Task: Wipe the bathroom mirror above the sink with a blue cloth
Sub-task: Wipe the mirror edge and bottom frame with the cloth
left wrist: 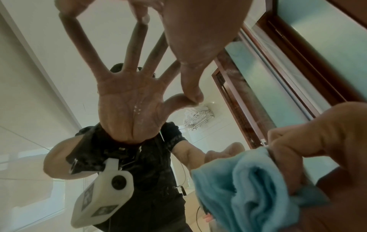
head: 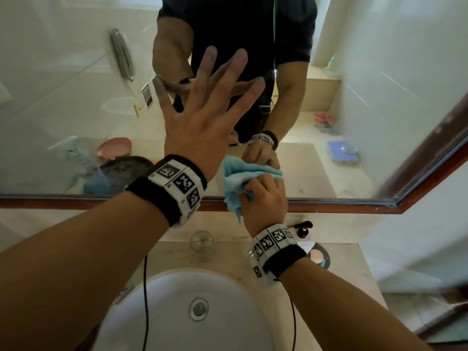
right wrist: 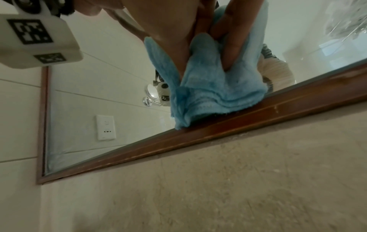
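The wide mirror (head: 76,97) with a brown wooden frame (head: 329,206) hangs above the sink (head: 152,312). My left hand (head: 202,102) is spread flat, fingertips against the glass near the middle. My right hand (head: 263,196) grips a bunched blue cloth (head: 240,178) and holds it against the mirror's lower edge, just above the frame. In the left wrist view the cloth (left wrist: 248,188) sits bunched in the right hand's curled fingers (left wrist: 317,141). The right wrist view shows the cloth (right wrist: 208,87) hanging down onto the frame (right wrist: 218,130).
On the counter stand a clear glass (head: 201,244), a dark pump bottle (head: 302,230) and a round dish (head: 319,254). The mirror reflects the person, a pink bowl, a spray bottle and the tiled floor. A side wall (head: 430,224) bounds the mirror's right end.
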`<state>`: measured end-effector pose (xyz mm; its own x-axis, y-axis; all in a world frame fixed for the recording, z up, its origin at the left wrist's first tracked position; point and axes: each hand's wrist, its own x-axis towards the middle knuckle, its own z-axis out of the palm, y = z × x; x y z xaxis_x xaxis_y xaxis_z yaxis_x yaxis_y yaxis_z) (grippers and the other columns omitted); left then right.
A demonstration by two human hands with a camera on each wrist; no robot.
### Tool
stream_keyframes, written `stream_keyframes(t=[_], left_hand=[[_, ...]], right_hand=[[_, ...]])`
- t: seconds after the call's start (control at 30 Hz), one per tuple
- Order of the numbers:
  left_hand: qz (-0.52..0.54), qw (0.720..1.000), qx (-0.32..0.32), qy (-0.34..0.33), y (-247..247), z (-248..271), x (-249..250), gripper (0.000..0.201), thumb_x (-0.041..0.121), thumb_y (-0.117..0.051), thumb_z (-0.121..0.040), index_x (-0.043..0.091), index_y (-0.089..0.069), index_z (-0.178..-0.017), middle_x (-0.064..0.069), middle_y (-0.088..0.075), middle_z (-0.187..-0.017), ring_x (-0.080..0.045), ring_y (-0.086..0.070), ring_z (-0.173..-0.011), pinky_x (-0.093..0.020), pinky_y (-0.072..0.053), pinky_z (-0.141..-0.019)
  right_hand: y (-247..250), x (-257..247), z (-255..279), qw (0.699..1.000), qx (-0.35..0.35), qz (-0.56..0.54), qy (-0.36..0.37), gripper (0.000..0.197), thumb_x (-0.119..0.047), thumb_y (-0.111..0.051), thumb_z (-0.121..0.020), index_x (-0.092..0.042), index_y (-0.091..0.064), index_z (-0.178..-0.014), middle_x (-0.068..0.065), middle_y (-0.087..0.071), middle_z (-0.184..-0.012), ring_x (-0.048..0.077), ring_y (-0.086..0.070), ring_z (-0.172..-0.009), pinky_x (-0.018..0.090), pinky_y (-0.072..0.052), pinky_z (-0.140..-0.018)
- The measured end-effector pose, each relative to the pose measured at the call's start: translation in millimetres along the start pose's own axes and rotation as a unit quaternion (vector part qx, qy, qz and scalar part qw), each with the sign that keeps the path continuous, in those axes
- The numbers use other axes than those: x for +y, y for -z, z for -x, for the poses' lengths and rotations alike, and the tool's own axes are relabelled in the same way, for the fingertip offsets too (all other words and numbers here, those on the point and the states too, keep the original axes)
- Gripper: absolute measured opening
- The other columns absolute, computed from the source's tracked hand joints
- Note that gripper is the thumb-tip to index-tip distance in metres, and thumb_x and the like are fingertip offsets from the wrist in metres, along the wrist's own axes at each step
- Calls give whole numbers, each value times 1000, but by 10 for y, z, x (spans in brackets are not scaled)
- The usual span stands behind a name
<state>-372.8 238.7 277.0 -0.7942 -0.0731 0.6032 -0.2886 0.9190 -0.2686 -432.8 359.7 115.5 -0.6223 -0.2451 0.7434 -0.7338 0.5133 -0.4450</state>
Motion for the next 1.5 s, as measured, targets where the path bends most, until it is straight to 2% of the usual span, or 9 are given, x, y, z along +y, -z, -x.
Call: stream_keyframes(t=[0.1, 0.2, 0.4, 0.6, 0.73, 0.83, 1.07, 1.2, 1.5], left_hand=[[-8, 1000, -1, -1, -1, 21, -15, 106, 44, -74, -76, 47, -2, -153, 6, 4, -165, -28, 3, -152, -82, -14, -98], [-14, 1000, 0, 3, -33, 25, -21, 107, 41, -75, -77, 47, -1, -153, 6, 5, -165, -28, 3, -152, -83, -14, -97], [-11, 1000, 4, 15, -27, 41, 31, 99, 44, -71, -79, 45, -7, -154, 5, 4, -165, -30, 2, -151, -82, -9, -99], [-14, 999, 7, 37, -26, 49, 72, 98, 41, -73, -79, 46, -9, -154, 7, 3, -165, -30, 2, -151, -82, -12, -100], [-5, 999, 1, 45, -10, 60, 108, 98, 38, -73, -80, 47, -9, -153, 8, 5, -165, -30, 5, -151, -82, -13, -101], [-5, 999, 3, 49, -2, 65, 123, 99, 37, -74, -80, 47, -9, -153, 7, 5, -165, -31, 4, -151, -81, -14, -101], [0, 999, 15, 49, -56, 84, 100, 99, 41, -74, -78, 47, -10, -153, 7, 1, -165, -31, 0, -151, -81, -13, -102], [10, 999, 2, 44, -51, 82, 83, 99, 41, -72, -78, 47, -8, -153, 7, 4, -165, -30, 3, -151, -81, -11, -101], [3, 1000, -15, 19, -110, 179, -124, 110, 40, -77, -73, 47, -3, -153, 7, 5, -165, -28, 4, -152, -81, -11, -102]], right_hand=[[117, 129, -14, 1000, 5, 1, -13, 15, -11, -81, -72, -11, -66, -72, 4, -62, -82, 28, -54, -76, 30, -46, -56], [319, 369, -42, 999, 7, 18, -30, 18, -8, -83, -69, -11, -66, -74, 6, -63, -86, 31, -55, -80, 29, -46, -65], [837, 1072, -66, 992, -10, 56, -109, 20, -8, -81, -71, -7, -62, -75, 11, -61, -90, 35, -55, -89, 34, -45, -74], [1356, 1744, -114, 987, 22, 96, -129, 18, -3, -78, -70, -2, -64, -81, 19, -62, -97, 41, -57, -91, 43, -48, -79], [1450, 1916, -123, 985, 31, 105, -131, 18, -2, -79, -69, -2, -65, -82, 18, -62, -96, 40, -59, -90, 38, -47, -78], [1420, 1858, -140, 984, 31, 94, -151, 19, -6, -80, -71, -2, -67, -84, 16, -62, -97, 39, -58, -93, 32, -42, -81], [1130, 1306, -193, 991, 11, 62, -119, 19, -12, -82, -72, -4, -68, -82, 14, -63, -94, 35, -56, -92, 19, -30, -79], [881, 952, -186, 994, 1, 36, -106, 18, -15, -82, -72, -10, -68, -82, 7, -63, -92, 33, -56, -92, 21, -31, -75], [294, 182, -133, 999, -10, -21, -36, 15, -16, -80, -75, -13, -67, -82, 2, -63, -90, 28, -53, -86, 25, -37, -78]])
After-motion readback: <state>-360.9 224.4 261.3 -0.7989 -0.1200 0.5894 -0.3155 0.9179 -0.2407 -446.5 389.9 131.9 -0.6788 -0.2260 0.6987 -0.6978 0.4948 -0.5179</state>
